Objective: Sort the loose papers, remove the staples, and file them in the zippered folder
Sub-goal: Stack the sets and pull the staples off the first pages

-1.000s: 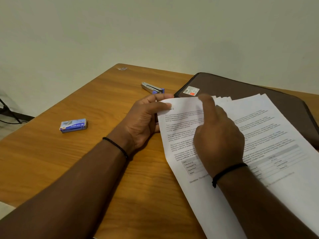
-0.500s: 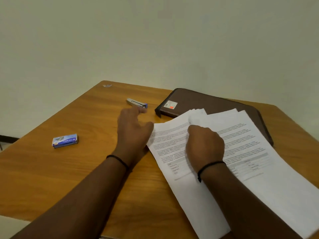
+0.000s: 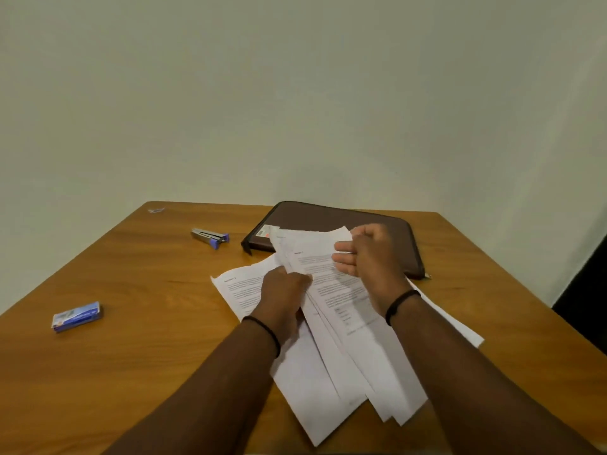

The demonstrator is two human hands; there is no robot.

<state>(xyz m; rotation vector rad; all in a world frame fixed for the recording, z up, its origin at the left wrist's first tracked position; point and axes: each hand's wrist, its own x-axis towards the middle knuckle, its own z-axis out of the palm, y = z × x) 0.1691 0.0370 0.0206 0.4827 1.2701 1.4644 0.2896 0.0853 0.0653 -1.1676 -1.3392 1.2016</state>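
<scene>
Change since half a second ago: the left hand [image 3: 285, 292], which was out flat toward the small silver-and-blue stapler-type tool [image 3: 210, 238], is now back on the loose white printed papers [image 3: 331, 326]. Its fingers curl in at the left edge of the upper sheets; looks like a grip on that edge, but the fingertips are hidden under the paper, so not certain.

The right hand [image 3: 364, 252], fisted on the stack before, is now lifted with palm turned inward, fingers curled round the top right edge of the upper sheets. That part of the stack is raised and peeling off the rest.

One printed sheet is newly exposed, flat on the wooden table [image 3: 138, 323], just left of the left hand. The remaining sheets fan toward the person under both forearms.

The brown zippered folder [image 3: 328, 218] lies just beyond the right hand, closed as far as can be seen, with the raised sheets overlapping its near edge.

The tool sits beyond and left of the left hand, untouched. The small blue box [image 3: 76, 316] is well left of both hands.

Read: the reach for the tool is dropped and sorting resumes. Staple removal not started, nothing filed. Early stage.
</scene>
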